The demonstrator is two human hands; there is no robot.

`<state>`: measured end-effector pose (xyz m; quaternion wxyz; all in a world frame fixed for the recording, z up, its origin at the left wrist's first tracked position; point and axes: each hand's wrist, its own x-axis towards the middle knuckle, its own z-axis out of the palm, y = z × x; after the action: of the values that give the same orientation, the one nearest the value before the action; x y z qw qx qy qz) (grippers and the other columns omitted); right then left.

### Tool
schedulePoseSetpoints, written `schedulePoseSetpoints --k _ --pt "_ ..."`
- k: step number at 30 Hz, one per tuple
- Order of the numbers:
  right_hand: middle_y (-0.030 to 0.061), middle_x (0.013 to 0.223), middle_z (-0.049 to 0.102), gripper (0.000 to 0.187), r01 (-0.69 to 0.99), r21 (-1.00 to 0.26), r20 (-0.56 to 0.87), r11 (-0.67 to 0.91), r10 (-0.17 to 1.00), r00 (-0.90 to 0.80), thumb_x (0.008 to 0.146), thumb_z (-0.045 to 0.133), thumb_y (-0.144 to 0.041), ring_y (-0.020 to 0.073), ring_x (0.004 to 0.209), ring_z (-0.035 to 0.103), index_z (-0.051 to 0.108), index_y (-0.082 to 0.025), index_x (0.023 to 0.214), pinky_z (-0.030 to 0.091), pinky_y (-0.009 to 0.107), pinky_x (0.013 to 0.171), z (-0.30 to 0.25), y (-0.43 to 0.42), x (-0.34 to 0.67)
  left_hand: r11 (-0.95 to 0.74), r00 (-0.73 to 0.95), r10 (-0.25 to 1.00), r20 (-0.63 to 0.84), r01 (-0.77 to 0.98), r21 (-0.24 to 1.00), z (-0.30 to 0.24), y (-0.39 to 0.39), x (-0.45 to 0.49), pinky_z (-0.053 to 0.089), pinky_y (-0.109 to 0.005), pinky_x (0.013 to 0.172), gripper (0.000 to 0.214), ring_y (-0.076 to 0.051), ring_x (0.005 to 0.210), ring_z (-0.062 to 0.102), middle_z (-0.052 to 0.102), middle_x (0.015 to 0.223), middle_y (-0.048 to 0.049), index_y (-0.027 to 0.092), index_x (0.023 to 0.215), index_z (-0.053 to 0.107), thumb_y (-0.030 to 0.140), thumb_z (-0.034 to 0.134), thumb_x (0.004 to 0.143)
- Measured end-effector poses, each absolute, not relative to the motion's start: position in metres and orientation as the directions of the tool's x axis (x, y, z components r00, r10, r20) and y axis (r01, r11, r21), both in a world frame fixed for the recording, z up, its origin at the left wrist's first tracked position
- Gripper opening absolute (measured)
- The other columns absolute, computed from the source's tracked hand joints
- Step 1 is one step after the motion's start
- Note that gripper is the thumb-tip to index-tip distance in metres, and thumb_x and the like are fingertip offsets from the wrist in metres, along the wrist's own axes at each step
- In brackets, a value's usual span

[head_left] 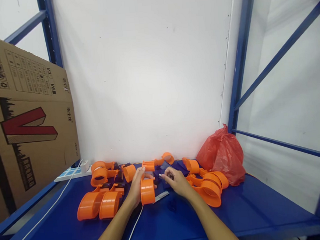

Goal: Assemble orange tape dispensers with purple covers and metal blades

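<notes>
My left hand (136, 184) is wrapped round an orange tape dispenser (147, 193), its round drum facing down toward me. A little to the right, my right hand (176, 180) pinches a small whitish piece with a ridged edge (160, 175); its exact kind is too small to tell. The piece points toward the dispenser and is apart from it. Beneath and between the hands, a flat grey strip (162, 196), perhaps metal, lies on the blue table (168, 226).
Several orange tape dispensers (90, 205) lie at the left, with more dispensers (210, 192) at the right. A red plastic bag (222, 157) stands at the back right. A large cardboard box (29, 119), a power strip (74, 173) and a white cable (45, 214) are on the left.
</notes>
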<state>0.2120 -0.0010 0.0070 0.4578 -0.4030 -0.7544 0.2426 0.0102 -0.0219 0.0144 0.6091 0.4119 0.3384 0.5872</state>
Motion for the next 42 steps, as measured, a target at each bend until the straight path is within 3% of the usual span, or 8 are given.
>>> schedulePoseSetpoints --k 5,10,24,29,34,39,42 --pt "-0.0037 0.063 0.056 0.042 0.099 -0.870 0.477 0.483 0.875 -0.077 0.086 0.063 -0.062 0.0116 0.051 0.048 0.059 -0.020 0.088 0.033 0.022 0.046 0.005 0.008 0.211 -0.048 0.140 0.983 0.116 -0.416 0.908 0.014 -0.024 0.014 0.053 -0.032 0.047 0.048 -0.023 0.050 0.069 0.069 0.071 0.0002 0.023 0.093 0.050 0.064 0.070 0.077" --pt "0.0006 0.074 0.064 0.049 -0.078 -0.891 0.452 0.448 0.891 -0.041 0.079 0.071 -0.061 0.0103 0.050 0.049 0.062 -0.018 0.103 0.033 0.020 0.039 0.006 0.012 0.208 -0.045 0.210 0.969 0.132 -0.374 0.926 0.013 -0.026 0.017 0.051 -0.030 0.045 0.050 -0.022 0.046 0.066 0.069 0.066 0.0007 0.024 0.098 0.048 0.064 0.069 0.077" --pt "0.0039 0.078 0.070 0.043 -0.030 -0.878 0.478 0.477 0.876 -0.066 0.083 0.068 -0.055 0.0112 0.050 0.052 0.064 -0.018 0.104 0.035 0.020 0.039 0.004 0.009 0.205 -0.043 0.207 0.970 0.131 -0.382 0.923 0.014 -0.031 0.018 0.050 -0.029 0.045 0.050 -0.020 0.045 0.065 0.068 0.069 0.0008 0.025 0.096 0.047 0.066 0.068 0.077" --pt "0.0044 0.080 0.071 0.038 0.030 -0.855 0.515 0.518 0.854 -0.075 0.086 0.066 -0.052 0.0146 0.059 0.059 0.065 -0.018 0.104 0.045 0.025 0.051 0.005 0.007 0.206 -0.074 0.188 0.971 0.146 -0.342 0.937 0.014 -0.029 0.017 0.050 -0.029 0.049 0.048 -0.018 0.046 0.063 0.068 0.067 0.0008 0.025 0.097 0.048 0.066 0.065 0.080" --pt "0.0042 0.079 0.069 0.035 0.107 -0.834 0.536 0.541 0.841 -0.074 0.088 0.064 -0.052 0.0194 0.070 0.064 0.067 -0.020 0.104 0.048 0.027 0.056 0.005 0.004 0.206 -0.081 0.265 0.951 0.161 -0.289 0.954 0.016 -0.032 0.018 0.050 -0.028 0.054 0.048 -0.019 0.050 0.065 0.069 0.066 -0.0002 0.025 0.100 0.050 0.066 0.064 0.081" --pt "0.0035 0.081 0.069 0.035 0.069 -0.842 0.524 0.535 0.842 -0.124 0.088 0.064 -0.051 0.0166 0.063 0.060 0.067 -0.020 0.105 0.048 0.027 0.054 0.004 0.003 0.202 -0.080 0.313 0.935 0.166 -0.269 0.960 0.012 -0.032 0.018 0.047 -0.026 0.052 0.051 -0.018 0.050 0.064 0.071 0.069 -0.0015 0.024 0.106 0.053 0.067 0.063 0.082" --pt "0.0054 0.089 0.069 0.039 0.074 -0.841 0.536 0.536 0.844 -0.022 0.085 0.067 -0.053 0.0171 0.065 0.059 0.067 -0.021 0.109 0.046 0.025 0.050 0.003 0.005 0.201 -0.094 0.278 0.944 0.177 -0.287 0.953 0.007 -0.029 0.017 0.047 -0.026 0.052 0.053 -0.018 0.052 0.065 0.071 0.071 -0.0020 0.023 0.109 0.054 0.066 0.065 0.081"
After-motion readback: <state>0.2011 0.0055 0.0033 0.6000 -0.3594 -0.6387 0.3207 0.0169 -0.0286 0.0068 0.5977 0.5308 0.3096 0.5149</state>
